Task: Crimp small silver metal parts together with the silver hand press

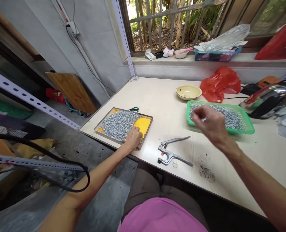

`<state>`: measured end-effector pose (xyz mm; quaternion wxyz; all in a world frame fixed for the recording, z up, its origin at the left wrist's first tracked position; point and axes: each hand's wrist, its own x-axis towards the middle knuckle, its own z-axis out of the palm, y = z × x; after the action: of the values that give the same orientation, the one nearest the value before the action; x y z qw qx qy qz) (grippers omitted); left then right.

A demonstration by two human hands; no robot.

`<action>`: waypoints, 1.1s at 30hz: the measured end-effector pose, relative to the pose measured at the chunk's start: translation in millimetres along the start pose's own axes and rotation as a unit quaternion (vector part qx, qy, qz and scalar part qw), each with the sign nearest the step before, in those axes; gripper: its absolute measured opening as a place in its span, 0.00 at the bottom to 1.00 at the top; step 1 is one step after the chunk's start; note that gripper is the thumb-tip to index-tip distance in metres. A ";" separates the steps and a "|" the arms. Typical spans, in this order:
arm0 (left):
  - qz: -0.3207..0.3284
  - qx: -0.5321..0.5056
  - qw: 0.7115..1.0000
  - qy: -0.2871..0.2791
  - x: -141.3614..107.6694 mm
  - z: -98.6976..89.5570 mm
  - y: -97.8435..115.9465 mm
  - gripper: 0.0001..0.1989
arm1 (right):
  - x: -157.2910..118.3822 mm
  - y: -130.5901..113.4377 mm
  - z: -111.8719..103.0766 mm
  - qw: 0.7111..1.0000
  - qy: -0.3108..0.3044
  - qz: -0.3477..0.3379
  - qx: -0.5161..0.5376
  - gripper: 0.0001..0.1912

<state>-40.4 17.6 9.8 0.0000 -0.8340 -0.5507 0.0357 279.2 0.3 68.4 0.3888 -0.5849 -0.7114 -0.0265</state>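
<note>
My left hand [133,138] is at the right side of a shallow tray with a yellow bottom [144,123]. Its fingers are curled down onto the tray; whatever is between them is hidden. A heap of small silvery metal pieces [117,125], screw-like in look, fills most of that tray. Raised over the front left of a green plastic basket [250,129] is my right hand [211,124], thumb and fingers drawn together. I cannot make out anything in that pinch. More of the small metal pieces [232,117] lie in the basket. Hand pliers [174,155] with a spring rest spread between my hands.
Green-handled scissors [134,109] poke out behind the tray. Farther back stand a cream oval bowl [188,93], a red plastic bag [220,85] and a shiny kettle [273,96]. A blue basket [217,55] sits on the windowsill. A perforated metal post [32,100] crosses at left.
</note>
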 end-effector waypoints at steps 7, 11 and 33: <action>-0.007 -0.031 0.999 0.028 7.5 -12.3 0.6 0.13 | -16.4 42.3 -16.1 0.968 -0.179 0.031 -0.176 0.14; -0.054 -0.269 0.961 0.041 -6.7 -20.6 33.4 0.08 | -75.7 -1.1 3.1 0.939 -0.340 -0.035 -0.036 0.13; -0.197 -0.526 0.788 -0.250 -21.7 13.6 86.3 0.12 | -120.5 -31.0 26.7 0.914 -0.395 -0.003 -0.092 0.10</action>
<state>29.6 -36.8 -5.9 -0.5697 -0.5399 -0.6174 -0.0530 240.5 -94.1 -7.7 0.0203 -0.5789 -0.8029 0.1407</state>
